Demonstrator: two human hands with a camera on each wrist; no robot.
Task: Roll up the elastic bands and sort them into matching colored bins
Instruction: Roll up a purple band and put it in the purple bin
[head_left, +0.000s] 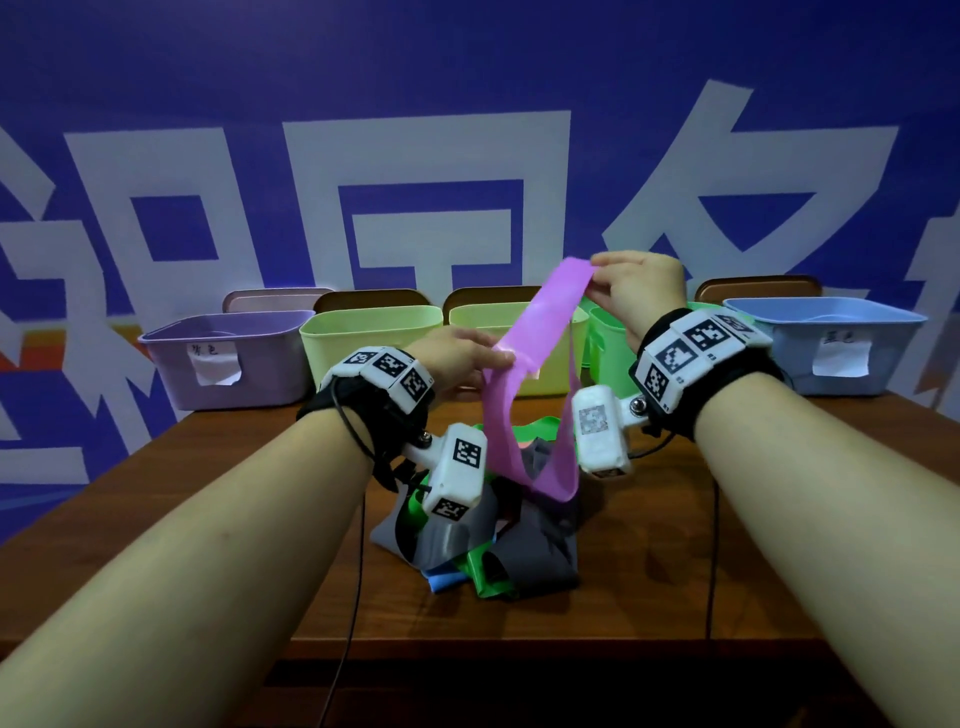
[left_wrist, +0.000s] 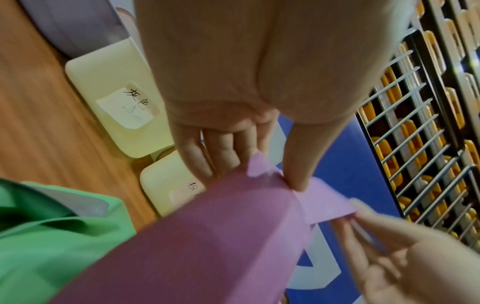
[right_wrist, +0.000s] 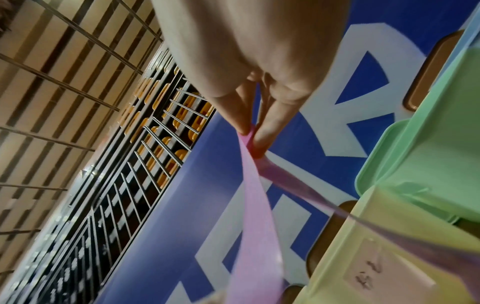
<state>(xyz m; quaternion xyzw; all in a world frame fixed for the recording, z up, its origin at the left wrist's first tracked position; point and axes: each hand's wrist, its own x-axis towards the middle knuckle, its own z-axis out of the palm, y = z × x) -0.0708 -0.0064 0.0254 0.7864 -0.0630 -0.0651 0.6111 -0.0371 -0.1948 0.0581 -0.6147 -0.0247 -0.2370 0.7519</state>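
A pink elastic band (head_left: 540, 332) hangs in the air above the table, looping down to the pile. My right hand (head_left: 631, 291) pinches its top end between thumb and fingertips (right_wrist: 249, 133). Lower and to the left, my left hand (head_left: 462, 358) pinches the band's edge, thumb on top and fingers beneath (left_wrist: 296, 181). The band (left_wrist: 207, 236) fills the lower part of the left wrist view. Under it lies a pile of grey, green and blue bands (head_left: 493, 540). Behind stand a purple bin (head_left: 228, 364), two pale yellow-green bins (head_left: 363, 338), a green bin (head_left: 605, 338) and a blue bin (head_left: 831, 343).
The bins line the far edge of the brown wooden table (head_left: 649, 571), each with a paper label. A blue wall with large white characters (head_left: 415, 156) rises right behind them. A black cable (head_left: 353, 597) trails from my left wrist over the table's front edge.
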